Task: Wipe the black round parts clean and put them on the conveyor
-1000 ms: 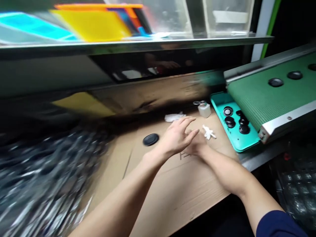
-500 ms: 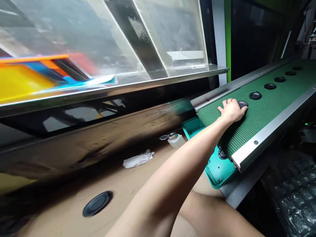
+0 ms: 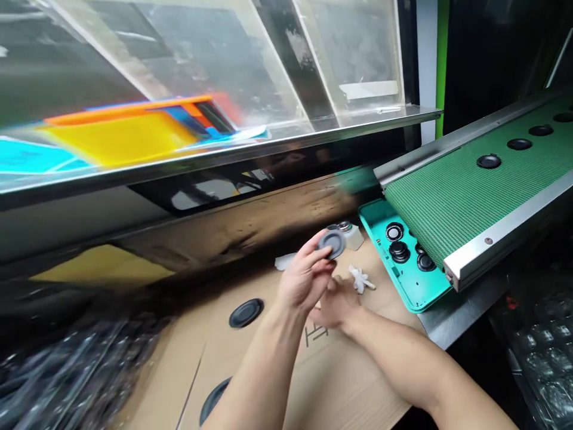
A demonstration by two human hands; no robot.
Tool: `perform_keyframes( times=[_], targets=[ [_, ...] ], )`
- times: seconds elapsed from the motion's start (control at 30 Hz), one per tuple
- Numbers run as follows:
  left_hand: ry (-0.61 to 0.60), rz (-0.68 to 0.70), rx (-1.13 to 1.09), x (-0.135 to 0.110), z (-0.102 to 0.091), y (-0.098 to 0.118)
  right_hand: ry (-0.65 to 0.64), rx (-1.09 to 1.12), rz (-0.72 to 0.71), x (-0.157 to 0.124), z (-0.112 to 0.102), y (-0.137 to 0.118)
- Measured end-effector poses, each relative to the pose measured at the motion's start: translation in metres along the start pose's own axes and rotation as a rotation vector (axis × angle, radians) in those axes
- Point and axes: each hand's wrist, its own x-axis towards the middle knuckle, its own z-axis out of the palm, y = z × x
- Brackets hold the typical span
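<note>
Work surface: we work over a cardboard sheet (image 3: 358, 382) with printed dark marks.
Room: we face a metal ledge (image 3: 313, 136) bearing blurred yellow, orange and blue items (image 3: 125, 140); a green conveyor belt (image 3: 447, 203) runs up at right, carrying a row of belt discs (image 3: 489, 160).
Teal tray: under the belt's near end, the teal tray (image 3: 416, 292) contains several black round parts (image 3: 399, 251).
White bottle: beyond our hands stands the white bottle (image 3: 355, 237); we cannot read its contents.
Cardboard discs: two black discs (image 3: 246, 313) lie left of our hands, the nearer one partly behind the left forearm.
Held disc: we hold the grey-black disc (image 3: 335, 245) above the cardboard, its edge pinched between the fingers of the left hand (image 3: 313, 266).
Right hand: the right hand (image 3: 339, 301) is just beside the left, near a white scrap (image 3: 360, 279); its fingers are partly hidden, and we cannot tell their spread.
</note>
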Motion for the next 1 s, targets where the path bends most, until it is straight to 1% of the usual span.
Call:
perform_keyframes(
  times=[0.07, 0.1, 0.13, 0.17, 0.23, 0.3, 0.37, 0.43, 0.5, 0.57, 0.67, 0.73, 0.83, 0.9, 1.0],
  targets=[
    [0.122, -0.001, -0.043, -0.012, -0.06, -0.005, -0.002, 0.007, 0.012, -0.001, 0.007, 0.002],
    [0.197, -0.006, -0.061, -0.017, -0.084, -0.01, 0.013, 0.018, 0.015, -0.002, 0.009, 0.004],
    [0.267, -0.006, -0.084, -0.021, -0.103, -0.016, 0.042, 0.034, 0.017, -0.002, 0.01, 0.005],
    [0.319, -0.006, -0.104, -0.023, -0.118, -0.023, 0.073, 0.05, 0.022, -0.002, 0.01, 0.007],
    [0.366, -0.001, -0.13, -0.024, -0.135, -0.038, 0.144, 0.079, 0.039, -0.001, 0.009, 0.009],
    [0.345, 0.011, -0.144, -0.021, -0.14, -0.051, 0.233, 0.118, 0.035, -0.001, 0.005, 0.009],
    [0.331, 0.033, -0.168, -0.019, -0.139, -0.059, 0.318, 0.169, -0.001, 0.0, -0.001, 0.006],
    [0.359, 0.05, -0.216, -0.019, -0.138, -0.062, 0.382, 0.209, -0.033, 0.0, -0.007, 0.001],
    [0.384, 0.036, -0.261, -0.02, -0.137, -0.064, 0.412, 0.224, -0.056, 0.0, -0.012, -0.003],
    [0.349, -0.011, -0.291, -0.024, -0.138, -0.064, 0.392, 0.222, -0.101, -0.001, -0.014, -0.006],
    [0.252, -0.088, -0.35, -0.028, -0.139, -0.061, 0.316, 0.205, -0.163, -0.003, -0.009, -0.007],
    [0.18, -0.127, -0.421, -0.029, -0.138, -0.057, 0.268, 0.175, -0.169, -0.004, -0.004, -0.005],
    [0.084, -0.145, -0.516, -0.029, -0.135, -0.051, 0.219, 0.13, -0.159, -0.005, 0.003, -0.003],
    [0.092, -0.154, -0.549, -0.028, -0.133, -0.049, 0.19, 0.115, -0.159, -0.005, 0.005, -0.005],
    [0.154, -0.187, -0.546, -0.026, -0.132, -0.049, 0.129, 0.087, -0.2, -0.006, 0.006, -0.009]
  ],
)
